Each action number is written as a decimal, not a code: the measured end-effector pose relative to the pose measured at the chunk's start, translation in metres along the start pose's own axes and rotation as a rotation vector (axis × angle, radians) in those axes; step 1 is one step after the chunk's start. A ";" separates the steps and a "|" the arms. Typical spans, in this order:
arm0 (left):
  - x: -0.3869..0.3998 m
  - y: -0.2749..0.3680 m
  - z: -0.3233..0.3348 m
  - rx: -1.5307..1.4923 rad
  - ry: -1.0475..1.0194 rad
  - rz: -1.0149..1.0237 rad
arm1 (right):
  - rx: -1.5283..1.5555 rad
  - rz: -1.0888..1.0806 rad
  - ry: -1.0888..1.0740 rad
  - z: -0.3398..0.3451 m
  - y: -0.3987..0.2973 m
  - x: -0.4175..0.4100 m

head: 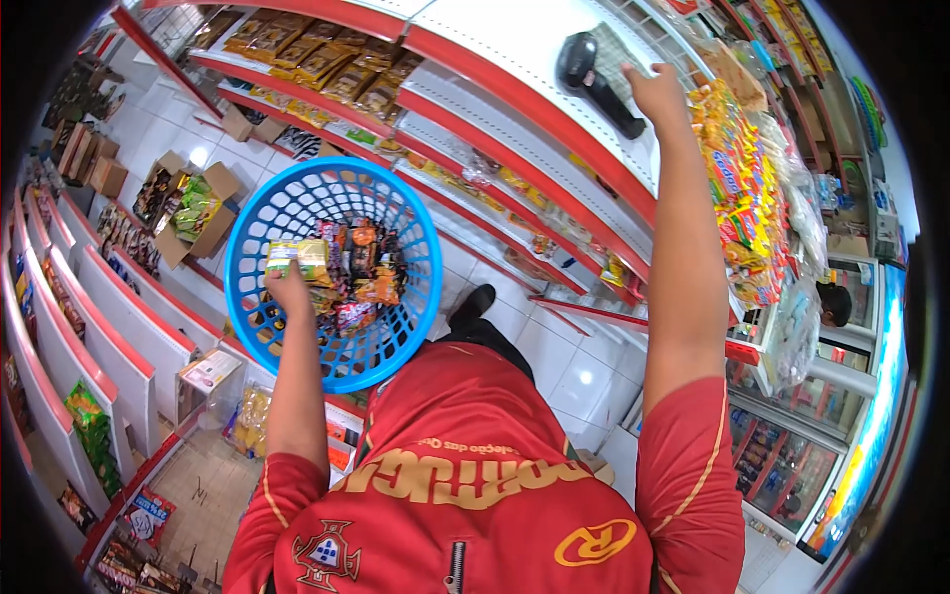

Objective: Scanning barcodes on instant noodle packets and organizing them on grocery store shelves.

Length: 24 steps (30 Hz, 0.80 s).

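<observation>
My left hand (286,291) grips a yellow, white and green snack packet (298,255) inside the rim of a blue plastic basket (239,223). Below it in the basket lie several packaged snacks (364,256) in dark, orange and red wrappers. My right hand (659,93) is over the white top shelf (505,33), fingers apart, with nothing visible in its grasp. Just left of that hand, a black handheld barcode scanner (597,85) rests on the shelf. Behind the scanner, a greyish checked cloth (617,56) lies partly hidden.
Hanging yellow and red snack packets (742,200) crowd my right arm. Red-edged shelves (519,148) run ahead, with brown packets (319,56) at left. An opened cardboard box (211,215) holds green packets on the tiled floor. A glass-door refrigerator (794,445) stands right; a person's head (835,303) shows nearby.
</observation>
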State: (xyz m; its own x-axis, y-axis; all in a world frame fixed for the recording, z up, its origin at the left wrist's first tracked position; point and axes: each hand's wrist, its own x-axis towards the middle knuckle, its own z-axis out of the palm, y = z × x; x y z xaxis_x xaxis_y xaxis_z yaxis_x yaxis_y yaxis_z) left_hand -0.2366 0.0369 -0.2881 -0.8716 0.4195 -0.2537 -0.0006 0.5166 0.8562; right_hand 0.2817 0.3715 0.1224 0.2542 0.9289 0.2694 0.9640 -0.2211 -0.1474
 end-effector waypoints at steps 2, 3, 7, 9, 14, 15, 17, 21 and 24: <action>-0.014 0.024 -0.012 -0.368 -0.147 -0.134 | 0.232 0.168 -0.411 0.007 0.005 0.037; -0.025 0.035 -0.018 -0.520 -0.225 -0.221 | 0.358 0.209 -0.444 0.016 0.009 0.043; -0.074 0.070 -0.045 -0.705 -0.394 -0.320 | 0.277 0.241 -0.624 0.027 0.019 0.071; -0.098 0.083 -0.050 -0.832 -0.394 -0.328 | 0.351 0.222 -0.618 0.030 0.024 0.076; -0.144 0.119 -0.059 -0.960 -0.665 -0.573 | 0.263 0.180 -0.645 0.038 0.035 0.098; -0.153 0.127 -0.056 -0.998 -0.662 -0.591 | 0.312 0.146 -0.648 0.038 0.042 0.102; -0.169 0.145 -0.048 -1.083 -0.672 -0.621 | 0.366 0.096 -0.495 0.043 0.047 0.108; -0.194 0.182 -0.034 -1.173 -0.831 -0.652 | 0.629 0.048 -0.057 0.027 0.042 0.097; -0.208 0.209 -0.027 -1.118 -1.081 -0.636 | 0.799 -0.008 0.118 -0.015 0.030 0.056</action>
State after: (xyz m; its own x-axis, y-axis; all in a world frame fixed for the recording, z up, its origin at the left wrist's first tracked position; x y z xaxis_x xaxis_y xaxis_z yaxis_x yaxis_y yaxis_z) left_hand -0.0687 0.0376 -0.0441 0.1179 0.8970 -0.4260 -0.9338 0.2461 0.2597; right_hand 0.3256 0.4123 0.1472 0.2974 0.8820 0.3656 0.6308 0.1059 -0.7687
